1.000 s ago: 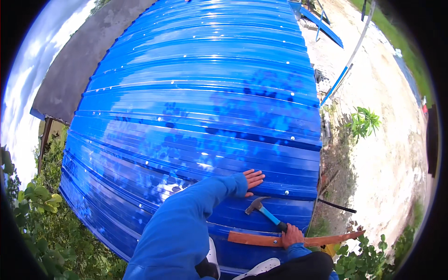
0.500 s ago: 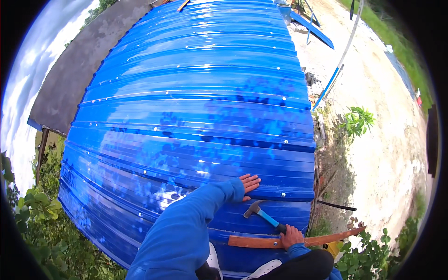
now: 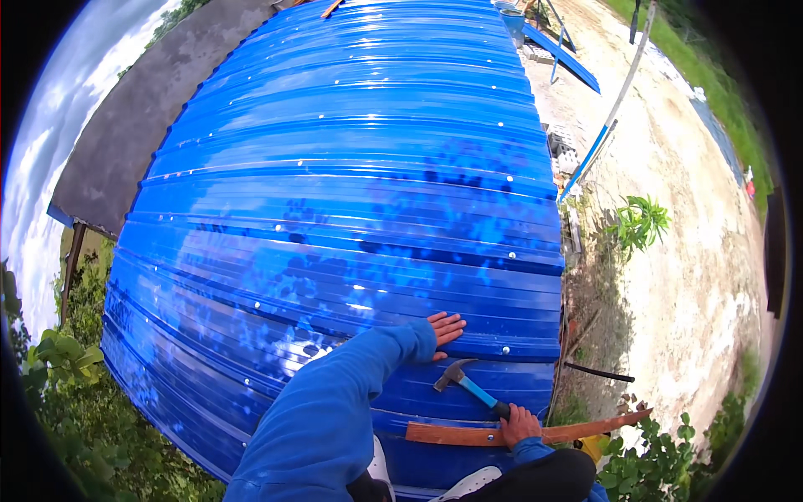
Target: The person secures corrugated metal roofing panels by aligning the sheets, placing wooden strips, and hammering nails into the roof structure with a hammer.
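My left hand [image 3: 447, 329] lies flat with its fingers stretched out on the blue ribbed metal roof [image 3: 401, 209]. It holds nothing. Just below it, the claw hammer [image 3: 473, 386] has its dark head resting on or close above the sheet. My right hand [image 3: 520, 424] is closed round the end of the hammer's blue and black handle. That same hand sits over a reddish-brown wooden strip [image 3: 452, 433], which runs across the roof and out past its right edge. Whether the fingers also press on the wood, I cannot tell.
Rows of pale screw heads [image 3: 505, 350] dot the roof. Sandy ground [image 3: 677, 293] lies beyond the right edge, with a leaning pole [image 3: 623, 92]. Left stands a grey wall [image 3: 159, 109]; green bushes [image 3: 84, 418] crowd the lower left. My white shoes [image 3: 468, 483] are on the roof.
The view has shifted very slightly. Both hands, the hammer and the wooden strip keep their places on the roof.
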A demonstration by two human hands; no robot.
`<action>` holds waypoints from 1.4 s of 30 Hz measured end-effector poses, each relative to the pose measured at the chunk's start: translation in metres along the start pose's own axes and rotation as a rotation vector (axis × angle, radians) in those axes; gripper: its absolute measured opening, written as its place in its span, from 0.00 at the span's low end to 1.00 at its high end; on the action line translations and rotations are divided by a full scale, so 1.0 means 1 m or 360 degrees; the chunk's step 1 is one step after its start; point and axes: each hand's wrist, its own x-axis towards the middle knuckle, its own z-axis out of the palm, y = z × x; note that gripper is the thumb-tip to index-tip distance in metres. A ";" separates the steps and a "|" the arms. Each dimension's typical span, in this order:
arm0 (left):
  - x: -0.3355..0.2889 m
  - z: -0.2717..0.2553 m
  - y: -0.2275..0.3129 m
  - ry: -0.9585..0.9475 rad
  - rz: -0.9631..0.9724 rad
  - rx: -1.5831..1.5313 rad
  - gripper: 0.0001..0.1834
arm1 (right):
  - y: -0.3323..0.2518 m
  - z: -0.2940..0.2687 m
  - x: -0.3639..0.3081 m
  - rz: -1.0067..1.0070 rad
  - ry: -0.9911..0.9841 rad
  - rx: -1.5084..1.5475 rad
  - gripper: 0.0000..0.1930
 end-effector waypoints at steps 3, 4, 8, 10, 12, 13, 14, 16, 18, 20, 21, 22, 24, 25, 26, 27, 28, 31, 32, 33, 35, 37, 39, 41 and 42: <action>0.000 -0.001 0.000 0.0015 -0.0002 -0.0004 0.41 | 0.000 0.000 0.000 -0.0017 0.0041 -0.0005 0.30; 0.000 -0.004 0.002 -0.0012 -0.0005 0.0002 0.41 | 0.000 0.000 0.000 -0.0021 0.0039 -0.0007 0.30; -0.001 -0.005 0.002 -0.0029 -0.0005 0.0009 0.41 | 0.000 0.000 -0.001 -0.0033 0.0042 -0.0008 0.30; -0.001 0.003 -0.002 0.0003 -0.0006 -0.0018 0.41 | -0.001 -0.001 0.000 -0.0046 0.0044 -0.0008 0.29; 0.000 0.002 -0.001 0.0034 0.0005 -0.0047 0.41 | -0.001 -0.002 0.000 -0.0034 0.0045 -0.0006 0.29; 0.000 0.000 -0.001 0.0013 0.0006 -0.0036 0.41 | -0.001 -0.002 0.000 -0.0035 0.0041 -0.0007 0.29; 0.000 -0.003 0.000 -0.0008 0.0005 -0.0025 0.41 | -0.001 -0.002 0.000 -0.0034 0.0041 -0.0009 0.29; 0.000 -0.002 -0.001 -0.0003 0.0005 -0.0016 0.41 | -0.001 -0.002 0.000 -0.0034 0.0039 -0.0011 0.29; -0.001 -0.001 -0.002 0.0002 0.0003 -0.0005 0.41 | -0.001 -0.001 0.001 -0.0033 0.0043 -0.0010 0.29; -0.001 0.002 -0.002 0.0044 0.0022 -0.0035 0.40 | 0.000 0.000 0.000 -0.0034 0.0040 -0.0012 0.29; -0.001 0.003 -0.002 0.0044 0.0020 -0.0037 0.40 | 0.000 0.000 0.000 -0.0033 0.0039 -0.0014 0.30; -0.001 0.004 -0.002 0.0043 0.0020 -0.0034 0.40 | 0.000 0.000 -0.001 -0.0035 0.0037 -0.0014 0.30; 0.000 0.004 -0.001 0.0042 0.0020 -0.0032 0.40 | -0.001 0.000 -0.002 -0.0032 0.0040 -0.0009 0.30; 0.000 0.003 0.000 0.0013 0.0015 -0.0034 0.41 | -0.001 0.000 -0.003 -0.0033 0.0037 -0.0009 0.30; 0.000 0.002 0.001 -0.0016 0.0012 -0.0034 0.41 | -0.001 -0.001 -0.003 -0.0031 0.0043 -0.0014 0.30; 0.000 0.002 0.001 -0.0017 0.0013 -0.0038 0.41 | -0.001 -0.001 -0.004 -0.0029 0.0047 -0.0019 0.30; 0.000 0.003 0.002 -0.0017 0.0014 -0.0032 0.41 | -0.001 0.000 -0.005 -0.0029 0.0041 -0.0019 0.30; 0.000 0.007 0.001 -0.0001 0.0010 -0.0035 0.41 | -0.001 0.002 -0.003 -0.0031 0.0038 -0.0016 0.30; 0.000 0.003 0.000 0.0022 0.0008 -0.0017 0.41 | -0.001 0.000 -0.002 -0.0026 0.0050 -0.0020 0.30; 0.000 0.000 0.001 0.0024 0.0009 -0.0005 0.41 | -0.002 -0.001 -0.001 -0.0021 0.0061 -0.0025 0.30; 0.000 -0.003 0.000 0.0019 0.0003 -0.0009 0.41 | -0.001 -0.001 0.000 -0.0019 0.0069 -0.0022 0.29; 0.000 -0.001 -0.003 0.0023 0.0003 -0.0016 0.41 | -0.001 -0.001 0.003 -0.0019 0.0066 -0.0019 0.29; 0.001 0.001 -0.003 0.0026 0.0005 -0.0023 0.41 | -0.001 0.000 0.002 -0.0021 0.0065 -0.0016 0.29; 0.001 0.001 -0.003 0.0035 0.0009 -0.0023 0.41 | -0.002 -0.001 0.001 -0.0021 0.0068 -0.0015 0.29; 0.001 0.002 -0.002 0.0035 0.0011 -0.0026 0.41 | -0.002 -0.002 0.001 -0.0021 0.0074 -0.0015 0.29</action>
